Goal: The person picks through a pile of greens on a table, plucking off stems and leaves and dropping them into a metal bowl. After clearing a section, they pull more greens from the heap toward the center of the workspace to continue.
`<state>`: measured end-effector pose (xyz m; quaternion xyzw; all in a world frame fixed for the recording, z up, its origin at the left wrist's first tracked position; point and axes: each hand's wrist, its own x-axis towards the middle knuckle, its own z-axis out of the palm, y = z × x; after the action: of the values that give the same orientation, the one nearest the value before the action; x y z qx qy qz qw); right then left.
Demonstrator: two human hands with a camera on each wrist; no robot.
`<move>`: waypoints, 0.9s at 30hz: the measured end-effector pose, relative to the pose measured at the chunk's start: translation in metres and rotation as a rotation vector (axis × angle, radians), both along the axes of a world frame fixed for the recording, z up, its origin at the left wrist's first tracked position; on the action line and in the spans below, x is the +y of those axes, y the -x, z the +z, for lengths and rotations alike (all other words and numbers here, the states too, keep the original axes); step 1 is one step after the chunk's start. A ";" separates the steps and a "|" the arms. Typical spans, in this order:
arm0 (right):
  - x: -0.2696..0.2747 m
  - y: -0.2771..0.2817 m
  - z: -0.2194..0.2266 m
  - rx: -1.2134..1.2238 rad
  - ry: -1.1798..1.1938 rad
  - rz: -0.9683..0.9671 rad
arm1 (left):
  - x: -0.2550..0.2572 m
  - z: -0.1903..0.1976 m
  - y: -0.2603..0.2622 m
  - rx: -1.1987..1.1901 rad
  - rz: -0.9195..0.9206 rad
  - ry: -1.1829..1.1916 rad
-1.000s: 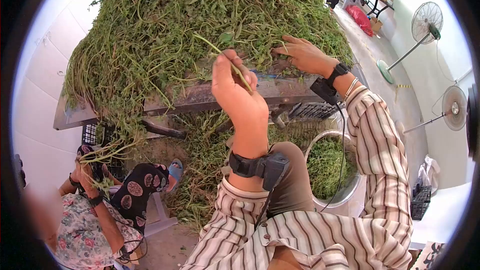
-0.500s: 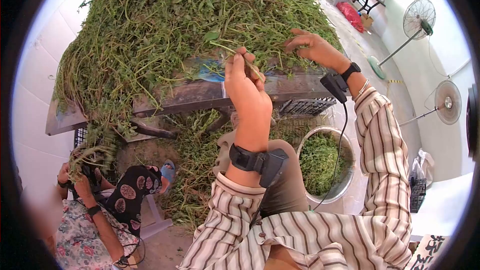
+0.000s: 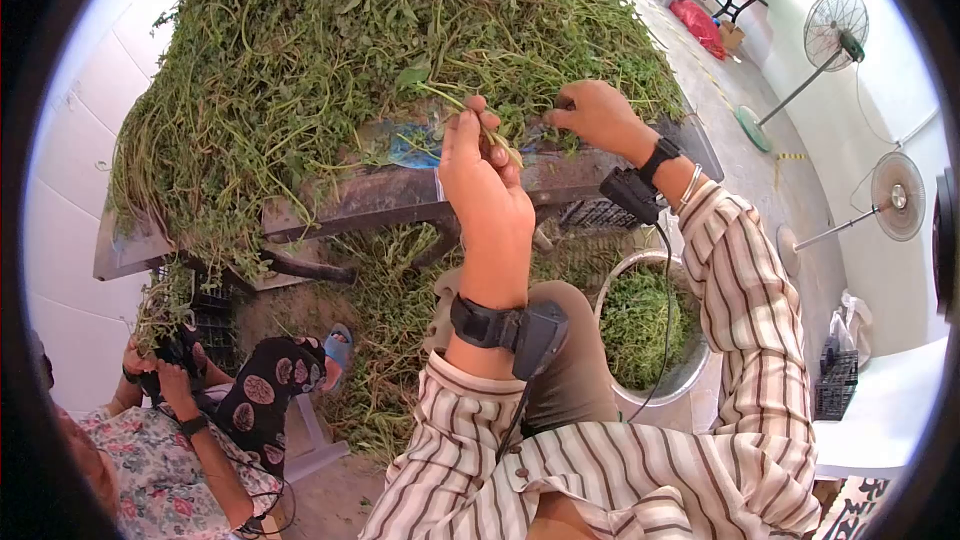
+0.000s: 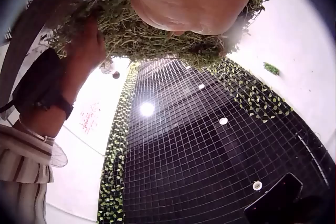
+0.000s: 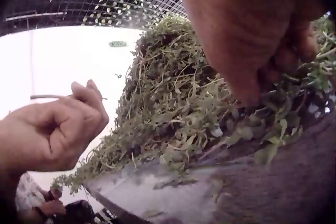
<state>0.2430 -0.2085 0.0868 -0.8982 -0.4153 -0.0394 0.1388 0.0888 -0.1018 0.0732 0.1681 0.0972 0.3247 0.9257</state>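
Observation:
A big heap of leafy green stems [image 3: 400,30] covers the dark table. Raised at the heap's near edge, my left hand [image 3: 483,180] pinches a thin green stem [image 3: 440,94] between thumb and fingers; its leafy tip points up and left. To the right, my right hand [image 3: 605,120] reaches down to the heap's front edge, fingers bent. The right wrist view has these fingertips [image 5: 249,90] in among the greens, pinching at stems. There the left hand [image 5: 58,129] is also seen with the stem. The left wrist view hides the left fingertips behind the hand.
A round metal tub [image 3: 601,310] of greens stands below the table edge [image 3: 360,202]. Loose stems [image 3: 385,340] cover the floor. Another person [image 3: 180,470] sits at left, handling greens. Two fans [image 3: 898,196] and a black crate [image 3: 836,385] are at right.
My right hand, earlier spread and then lifted off the heap, has come down and inward to the heap's edge with fingers curling. The left hand keeps its stem, having turned it flatter.

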 end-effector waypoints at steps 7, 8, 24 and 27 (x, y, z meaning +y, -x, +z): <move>-0.013 -0.021 0.018 0.329 -0.462 -0.120 | 0.001 -0.001 0.000 -0.026 -0.016 0.004; -0.019 -0.017 0.029 0.454 -0.555 -0.242 | 0.002 -0.001 0.000 -0.038 -0.034 0.007; -0.076 0.021 0.028 0.922 -0.762 -0.142 | -0.004 0.004 -0.003 0.047 -0.195 -0.029; -0.111 0.051 0.017 0.926 -0.721 -0.197 | 0.000 0.002 -0.003 0.018 -0.165 -0.034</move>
<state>0.1922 -0.3191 0.1037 -0.7524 -0.1869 0.2050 0.5975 0.0917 -0.1016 0.0754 0.1943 0.0856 0.2472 0.9454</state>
